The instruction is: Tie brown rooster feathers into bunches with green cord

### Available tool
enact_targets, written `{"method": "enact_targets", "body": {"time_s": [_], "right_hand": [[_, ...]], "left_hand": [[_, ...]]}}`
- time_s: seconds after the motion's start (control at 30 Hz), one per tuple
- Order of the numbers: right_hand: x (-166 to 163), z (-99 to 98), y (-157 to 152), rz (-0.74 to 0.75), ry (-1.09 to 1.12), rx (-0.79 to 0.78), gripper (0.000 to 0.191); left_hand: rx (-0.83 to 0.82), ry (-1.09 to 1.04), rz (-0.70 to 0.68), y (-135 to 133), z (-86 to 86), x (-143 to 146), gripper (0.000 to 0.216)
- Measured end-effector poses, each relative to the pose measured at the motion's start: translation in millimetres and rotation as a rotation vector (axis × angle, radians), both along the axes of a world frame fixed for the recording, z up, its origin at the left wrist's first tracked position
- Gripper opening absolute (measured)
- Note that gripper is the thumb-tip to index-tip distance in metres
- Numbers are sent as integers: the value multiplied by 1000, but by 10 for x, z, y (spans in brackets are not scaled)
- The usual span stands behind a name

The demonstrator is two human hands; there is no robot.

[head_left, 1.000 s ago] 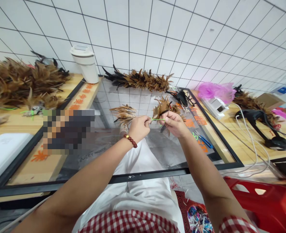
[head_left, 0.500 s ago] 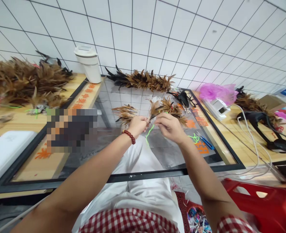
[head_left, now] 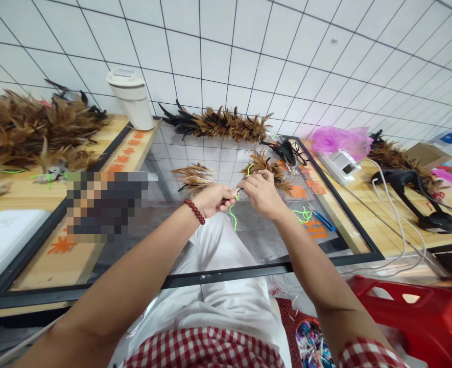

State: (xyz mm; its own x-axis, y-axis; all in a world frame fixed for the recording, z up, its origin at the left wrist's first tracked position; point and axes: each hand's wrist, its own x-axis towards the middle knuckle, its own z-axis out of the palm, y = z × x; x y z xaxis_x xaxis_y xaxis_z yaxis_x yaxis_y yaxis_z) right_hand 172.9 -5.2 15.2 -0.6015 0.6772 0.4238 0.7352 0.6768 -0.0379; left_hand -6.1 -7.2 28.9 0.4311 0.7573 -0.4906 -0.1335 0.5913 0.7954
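Observation:
Over the glass tabletop [head_left: 248, 245] my two hands meet at a small bundle of brown feathers [head_left: 266, 164]. My left hand [head_left: 212, 198], with a red bead bracelet on its wrist, is closed around the bundle's quill end. My right hand [head_left: 262, 193] is pinched on a bright green cord [head_left: 233, 214] that loops over the feathers and hangs down between the hands. Another small feather bundle [head_left: 193, 177] lies on the glass just behind my left hand.
A long feather string [head_left: 220, 124] lies by the tiled wall, next to a white lidded cup [head_left: 133, 99]. A big feather heap [head_left: 38, 129] is at left. Blue-handled scissors [head_left: 323, 219], loose green cord [head_left: 301, 214], black headsets [head_left: 415, 197], a pink bag [head_left: 340, 140] and a red stool [head_left: 413, 317] are at right.
The green cord was stretched taut between my hands, then went slack. My right hand has come in close to the left and now loops the cord over the feathers.

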Motion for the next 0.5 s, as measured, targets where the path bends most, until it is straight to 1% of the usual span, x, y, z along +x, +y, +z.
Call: {"method": "enact_targets", "body": {"time_s": [0.07,0.13,0.2,0.27,0.3,0.37,0.43,0.5], "right_hand": [[-3,-12,17,-57,103,-97,24],[-11,-41,46,-110,341,-258,22],[-23,-76,78,-100,661,-503,27],[-42,-102,93,-20,950,-775,33],[-56,-107,91,31,1056,-893,35],[-90,-101,69,125,1182,-1063,35],[-129,-81,33,188,1226,-1155,33],[-165,-57,0,213,1236,-1189,33]], "left_hand": [[45,-49,71,4,-38,12,18],[167,-98,216,15,-95,31,18],[337,-62,384,34,-162,52,16],[506,56,475,54,-224,69,17],[587,99,484,61,-247,76,19],[734,134,458,63,-277,88,19],[842,118,399,49,-284,102,15],[881,84,330,26,-277,119,18]]}}
